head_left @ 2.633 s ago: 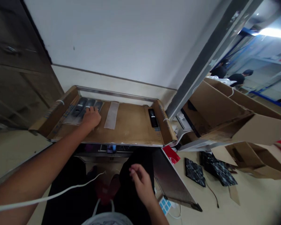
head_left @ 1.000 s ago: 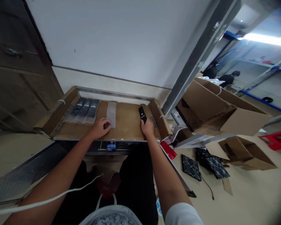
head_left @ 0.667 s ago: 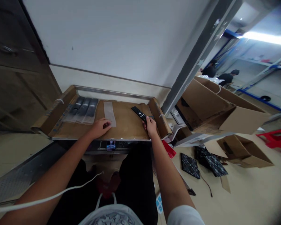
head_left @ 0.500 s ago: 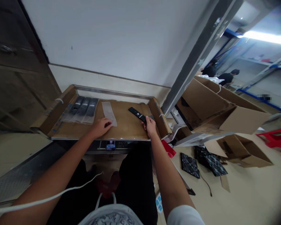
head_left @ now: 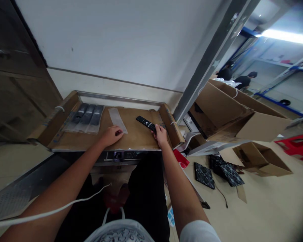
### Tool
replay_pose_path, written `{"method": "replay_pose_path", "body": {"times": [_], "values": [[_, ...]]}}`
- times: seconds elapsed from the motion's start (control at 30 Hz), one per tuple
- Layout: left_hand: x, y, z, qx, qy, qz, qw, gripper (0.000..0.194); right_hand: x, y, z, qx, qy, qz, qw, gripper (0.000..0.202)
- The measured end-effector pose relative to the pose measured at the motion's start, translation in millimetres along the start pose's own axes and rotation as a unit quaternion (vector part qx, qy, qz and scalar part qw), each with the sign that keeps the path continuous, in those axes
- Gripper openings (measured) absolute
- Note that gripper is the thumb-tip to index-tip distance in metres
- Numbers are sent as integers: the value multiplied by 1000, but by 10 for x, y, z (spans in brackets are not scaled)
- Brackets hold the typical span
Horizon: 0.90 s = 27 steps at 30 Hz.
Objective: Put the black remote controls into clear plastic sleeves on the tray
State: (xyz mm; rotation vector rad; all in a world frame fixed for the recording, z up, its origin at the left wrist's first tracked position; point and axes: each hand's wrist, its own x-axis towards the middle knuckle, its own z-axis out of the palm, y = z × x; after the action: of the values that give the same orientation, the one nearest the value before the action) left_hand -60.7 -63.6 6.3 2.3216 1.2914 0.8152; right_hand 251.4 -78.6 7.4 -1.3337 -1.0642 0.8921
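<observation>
Over the brown cardboard tray's right half, the right hand pinches the long black remote, its far end slanting left and away. The left hand curls by the flat cloudy bag; pinching is unclear. Three bagged dark remotes lie left.

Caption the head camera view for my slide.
Right hand holds a black remote; left hand touches an unfilled plastic sleeve beside three bagged remotes.

So yeah, one black remote in the right hand, one clear sleeve by the left hand, three bagged remotes left of that, two people way off right.
</observation>
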Motion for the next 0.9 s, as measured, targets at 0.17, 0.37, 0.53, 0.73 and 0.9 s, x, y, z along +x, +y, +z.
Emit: {"method": "replay_pose_path", "body": {"times": [0.17,0.37,0.53,0.73,0.9], "values": [[0,25,-27,2,5,16,1000,25,0,-4,-6,7,-2,9,1000,53],[1,7,-36,-3,18,12,1000,27,-17,-29,-27,42,-46,31,998,54],[14,-68,-12,-31,25,-2,999,27,-61,-71,-56,62,-81,56,993,51],[24,-117,-5,-63,28,-25,997,27,-121,-134,-108,55,-151,115,980,47],[9,-100,-11,-81,17,-39,996,26,-144,-141,-78,6,-190,111,976,48]]}}
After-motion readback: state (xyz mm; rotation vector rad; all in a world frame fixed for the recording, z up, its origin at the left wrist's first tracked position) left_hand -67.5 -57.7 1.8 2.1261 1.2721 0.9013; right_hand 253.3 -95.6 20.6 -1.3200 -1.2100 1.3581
